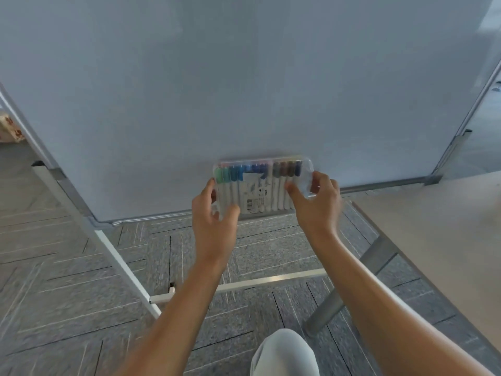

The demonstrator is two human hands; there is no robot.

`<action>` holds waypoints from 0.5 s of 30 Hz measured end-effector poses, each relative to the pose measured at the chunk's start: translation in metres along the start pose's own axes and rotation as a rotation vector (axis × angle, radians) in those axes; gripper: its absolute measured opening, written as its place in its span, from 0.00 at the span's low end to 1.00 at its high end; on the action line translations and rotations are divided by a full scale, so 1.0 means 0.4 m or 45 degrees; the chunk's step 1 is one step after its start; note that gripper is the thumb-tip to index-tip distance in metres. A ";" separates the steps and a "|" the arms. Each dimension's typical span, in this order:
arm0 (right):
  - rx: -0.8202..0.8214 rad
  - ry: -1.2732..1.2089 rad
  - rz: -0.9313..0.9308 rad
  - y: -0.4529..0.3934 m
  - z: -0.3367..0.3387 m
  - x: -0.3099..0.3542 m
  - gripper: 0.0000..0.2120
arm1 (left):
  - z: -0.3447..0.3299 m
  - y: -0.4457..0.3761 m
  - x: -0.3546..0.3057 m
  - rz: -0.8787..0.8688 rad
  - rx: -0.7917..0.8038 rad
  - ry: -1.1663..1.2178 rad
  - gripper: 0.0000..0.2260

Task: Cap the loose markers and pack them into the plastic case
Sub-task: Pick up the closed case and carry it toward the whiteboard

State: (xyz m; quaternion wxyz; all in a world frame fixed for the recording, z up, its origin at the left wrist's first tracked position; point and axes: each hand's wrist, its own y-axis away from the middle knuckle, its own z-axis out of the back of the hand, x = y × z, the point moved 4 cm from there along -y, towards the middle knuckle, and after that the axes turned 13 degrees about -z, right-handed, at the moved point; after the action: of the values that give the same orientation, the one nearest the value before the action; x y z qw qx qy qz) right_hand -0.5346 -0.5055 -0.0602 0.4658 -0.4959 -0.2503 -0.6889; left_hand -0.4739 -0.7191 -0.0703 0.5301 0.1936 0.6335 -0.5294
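2 hands are on the plastic case [261, 185] — ours, one at each end — and we hold it up against the lower part of the whiteboard [244, 90], just above the board's bottom frame edge. Our left hand [212, 210] grips the case's left end: the thumb lies across the front near the lower left corner, and the fingers curl around the edge with their tips showing at the upper left. Our right hand [315, 202] takes the right end, thumb pressed on the front face and the other fingers bent around the clear side, slightly spread. Both grips are closed on the case.

Inside the clear case we see a row of markers [283, 183] standing side by side, white barrels down and coloured caps up — green and blues at the left, grey, brown and dark blue at the right. We count roughly 12, though blur keeps us from an exact number. A white label with a barcode [250, 194] sits on the front, covering some barrels. Whether the lid is fully shut we cannot tell.

Below, the whiteboard's stand [122, 267] rests on grey patterned carpet [67, 267]. A pale tabletop [433, 226] lies at the right, and a knee in light trousers [284, 354] shows at the bottom edge.
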 end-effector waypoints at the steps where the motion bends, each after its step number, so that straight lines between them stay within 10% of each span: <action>1: 0.006 0.010 -0.004 -0.005 -0.008 -0.006 0.27 | -0.003 0.002 0.012 0.012 -0.006 -0.016 0.28; 15: 0.121 0.103 0.011 0.008 -0.047 0.006 0.31 | 0.021 0.011 0.048 0.036 0.094 -0.080 0.34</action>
State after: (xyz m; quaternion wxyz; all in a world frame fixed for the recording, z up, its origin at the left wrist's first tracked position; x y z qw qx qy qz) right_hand -0.5405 -0.5230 -0.0654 0.5015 -0.4460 -0.2614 -0.6937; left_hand -0.4734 -0.7310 -0.0880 0.5495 0.2052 0.5939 -0.5507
